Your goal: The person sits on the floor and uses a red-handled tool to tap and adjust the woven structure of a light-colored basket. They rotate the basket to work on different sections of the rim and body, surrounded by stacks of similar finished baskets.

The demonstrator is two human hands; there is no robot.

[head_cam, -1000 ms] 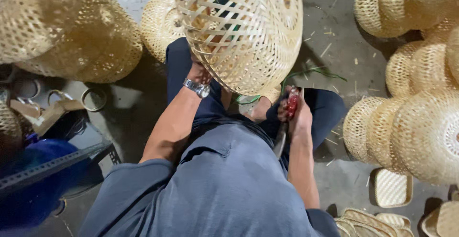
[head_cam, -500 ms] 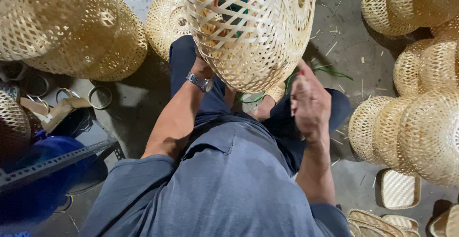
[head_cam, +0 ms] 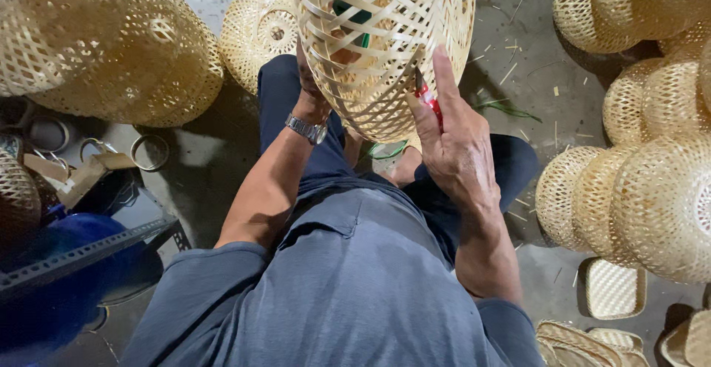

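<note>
A large open-weave bamboo basket (head_cam: 378, 34) hangs in front of me above my knees. My left hand (head_cam: 311, 89), with a metal watch on its wrist, reaches under the basket's left side and grips its rim; most of the fingers are hidden behind the weave. My right hand (head_cam: 452, 141) is raised against the basket's lower right side, forefinger stretched up along the weave, and holds a red-handled tool (head_cam: 428, 100) pressed to the strips. The tool's tip is hidden by my fingers.
Finished woven domes are stacked at the left (head_cam: 111, 48), behind my knee (head_cam: 259, 26) and along the right (head_cam: 652, 182). Flat woven trays (head_cam: 611, 289) lie at the lower right. Metal rings (head_cam: 148, 152) and a blue object (head_cam: 67, 263) sit at the left. Bamboo slivers litter the concrete floor.
My right hand rose from my lap with the red-handled tool up to the basket's lower right side. The basket shifted slightly to the right and the left hand stayed on it.
</note>
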